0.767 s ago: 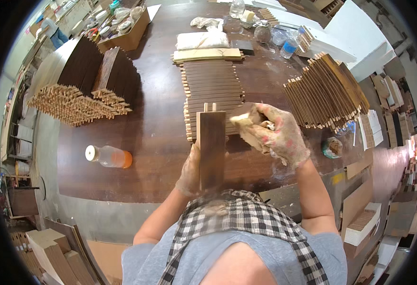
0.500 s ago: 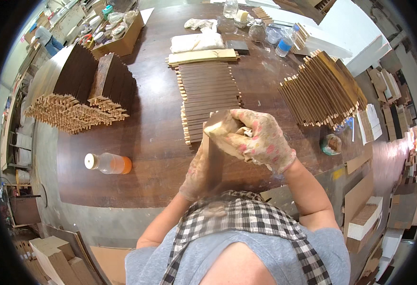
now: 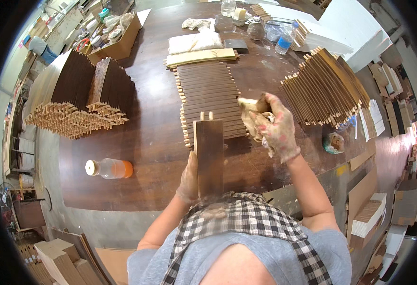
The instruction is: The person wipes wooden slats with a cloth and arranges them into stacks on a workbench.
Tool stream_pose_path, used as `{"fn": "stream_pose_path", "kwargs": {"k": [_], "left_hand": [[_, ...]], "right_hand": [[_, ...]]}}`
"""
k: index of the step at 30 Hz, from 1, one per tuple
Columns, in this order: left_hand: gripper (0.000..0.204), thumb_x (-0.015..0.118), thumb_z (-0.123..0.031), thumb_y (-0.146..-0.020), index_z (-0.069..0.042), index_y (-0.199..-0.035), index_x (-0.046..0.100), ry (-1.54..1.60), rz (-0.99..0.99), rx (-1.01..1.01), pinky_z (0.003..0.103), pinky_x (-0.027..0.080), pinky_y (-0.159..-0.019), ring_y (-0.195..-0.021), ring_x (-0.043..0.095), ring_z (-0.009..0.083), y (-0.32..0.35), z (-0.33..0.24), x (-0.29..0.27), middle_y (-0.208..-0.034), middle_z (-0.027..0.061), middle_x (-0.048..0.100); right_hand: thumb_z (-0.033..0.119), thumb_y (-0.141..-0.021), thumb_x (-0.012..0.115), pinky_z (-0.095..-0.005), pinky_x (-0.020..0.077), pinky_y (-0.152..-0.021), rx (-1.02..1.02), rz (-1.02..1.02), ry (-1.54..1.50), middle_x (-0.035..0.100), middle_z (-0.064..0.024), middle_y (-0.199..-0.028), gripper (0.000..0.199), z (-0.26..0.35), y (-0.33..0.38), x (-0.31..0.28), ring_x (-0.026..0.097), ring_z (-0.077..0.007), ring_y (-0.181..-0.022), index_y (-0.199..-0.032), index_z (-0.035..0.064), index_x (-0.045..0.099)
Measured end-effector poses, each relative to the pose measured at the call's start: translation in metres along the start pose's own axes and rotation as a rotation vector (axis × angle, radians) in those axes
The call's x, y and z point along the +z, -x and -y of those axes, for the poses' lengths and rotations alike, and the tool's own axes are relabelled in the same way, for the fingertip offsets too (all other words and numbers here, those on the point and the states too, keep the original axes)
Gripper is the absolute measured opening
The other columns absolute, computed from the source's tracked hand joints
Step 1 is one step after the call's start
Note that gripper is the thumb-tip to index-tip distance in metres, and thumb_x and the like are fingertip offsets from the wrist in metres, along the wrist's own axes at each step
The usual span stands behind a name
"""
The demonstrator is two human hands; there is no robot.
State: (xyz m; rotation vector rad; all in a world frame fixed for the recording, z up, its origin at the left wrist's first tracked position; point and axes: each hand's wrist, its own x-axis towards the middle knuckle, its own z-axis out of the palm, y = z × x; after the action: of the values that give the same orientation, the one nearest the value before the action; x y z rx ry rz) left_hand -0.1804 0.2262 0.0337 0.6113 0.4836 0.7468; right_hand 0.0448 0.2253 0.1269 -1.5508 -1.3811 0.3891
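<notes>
My gloved left hand (image 3: 188, 179) grips a dark brown wooden board (image 3: 209, 154) from its left side, holding it upright close to my apron. Two pale dowel pins stick out of the board's top end, and its left edge is bare light wood. To the right of the board, my gloved right hand (image 3: 278, 127) is closed round a crumpled, stained cloth (image 3: 251, 118), apart from the board. Beyond my hands lies a row of brown dowelled boards (image 3: 207, 90), packed side by side on the dark table (image 3: 158, 175).
Stacks of dowelled boards stand at the left (image 3: 70, 85) and right (image 3: 325, 88). A bottle of orange liquid (image 3: 111, 168) lies on its side at the left. Farther back are a folded white cloth (image 3: 195, 42), jars (image 3: 255, 29), a water bottle (image 3: 283, 43) and a cardboard box (image 3: 118, 46).
My right hand with the cloth has moved off the board's top end, to the right. The board now shows its broad face and both dowels.
</notes>
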Motion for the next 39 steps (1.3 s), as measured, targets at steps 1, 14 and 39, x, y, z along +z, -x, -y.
{"fn": "stream_pose_path", "kwargs": {"k": [1,14,39], "left_hand": [[0.071,0.040,-0.060,-0.098,-0.005,-0.142,0.042,0.154,0.064,-0.046,0.039,0.047,-0.099,-0.114,0.056,0.0235,-0.004,0.001,-0.002,-0.130,0.0131,0.055],[0.066,0.035,-0.055,-0.102,-0.002,-0.139,0.045,0.224,0.094,-0.307,0.042,0.055,-0.087,-0.104,0.063,0.0309,-0.008,-0.006,0.005,-0.126,0.0187,0.059],[0.060,0.040,-0.057,-0.098,-0.007,-0.128,0.051,0.587,0.516,-0.063,0.039,0.057,-0.085,-0.100,0.064,0.0248,-0.049,0.006,-0.037,-0.110,0.0100,0.062]], "right_hand": [[0.026,-0.084,0.075,-0.0323,0.0563,-0.062,-0.020,-0.080,-0.109,0.068,-0.0145,-0.092,0.038,0.002,0.002,0.003,0.069,-0.0211,-0.077,-0.109,0.0007,0.060],[0.022,-0.085,0.075,-0.0288,0.0551,-0.052,-0.429,-0.307,0.095,0.058,-0.0091,-0.091,0.041,-0.055,-0.055,0.053,0.061,-0.0152,-0.067,-0.110,0.0042,0.048],[0.030,-0.089,0.069,-0.0318,0.0551,-0.084,-0.402,0.332,-0.475,0.057,-0.0177,-0.113,0.056,0.012,0.064,0.111,0.059,-0.0251,-0.107,-0.126,-0.0035,0.045]]}}
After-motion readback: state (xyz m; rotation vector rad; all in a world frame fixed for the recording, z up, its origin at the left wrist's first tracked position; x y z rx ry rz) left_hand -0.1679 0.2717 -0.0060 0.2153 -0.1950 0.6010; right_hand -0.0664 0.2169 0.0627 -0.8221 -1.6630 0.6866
